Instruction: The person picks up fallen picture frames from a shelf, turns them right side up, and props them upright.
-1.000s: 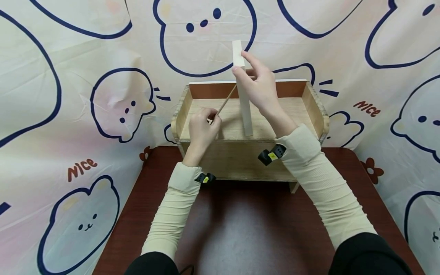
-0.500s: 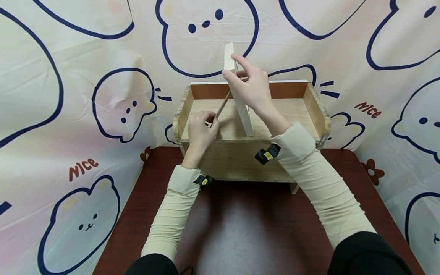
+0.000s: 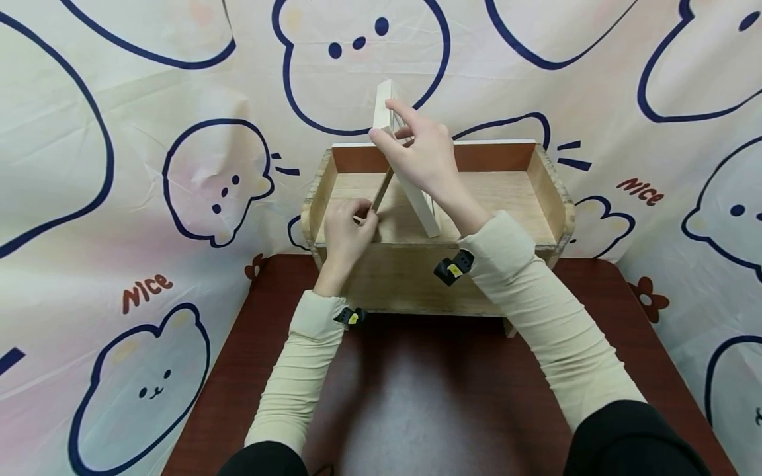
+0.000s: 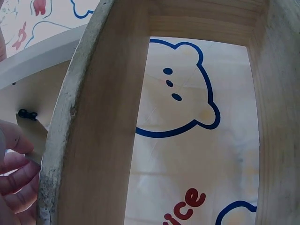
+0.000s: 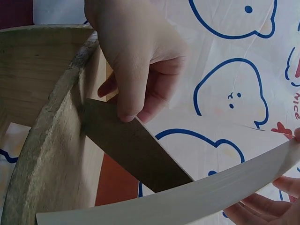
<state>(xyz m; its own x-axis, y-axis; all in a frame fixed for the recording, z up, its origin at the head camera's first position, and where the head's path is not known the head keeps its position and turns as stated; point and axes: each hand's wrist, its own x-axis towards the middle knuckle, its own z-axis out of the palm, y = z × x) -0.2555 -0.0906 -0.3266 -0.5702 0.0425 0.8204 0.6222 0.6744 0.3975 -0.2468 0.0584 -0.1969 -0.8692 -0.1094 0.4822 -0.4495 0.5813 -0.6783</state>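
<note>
In the head view my left hand (image 3: 345, 231) pinches the near edge of a thin flat wooden panel (image 3: 383, 190). My right hand (image 3: 425, 152) grips the upper part of a white-edged board (image 3: 419, 198), thumb and fingers on opposite sides. That board leans to the left, its lower end by the front edge of a pale wooden shelf unit (image 3: 428, 277). In the right wrist view the thin panel (image 5: 136, 145) spans from my left thumb to the curved white board (image 5: 187, 199). Its far end is hidden behind the board.
The shelf unit has raised side walls (image 3: 550, 198) and a brown rear strip (image 3: 494, 157). It stands on a dark red-brown table (image 3: 417, 396). A cloth (image 3: 196, 178) printed with bear drawings hangs behind and along both sides.
My right hand has moved left, tilting the top of the white-edged board further left while its lower end stays about put. My left hand has barely shifted and still pinches the thin panel.
</note>
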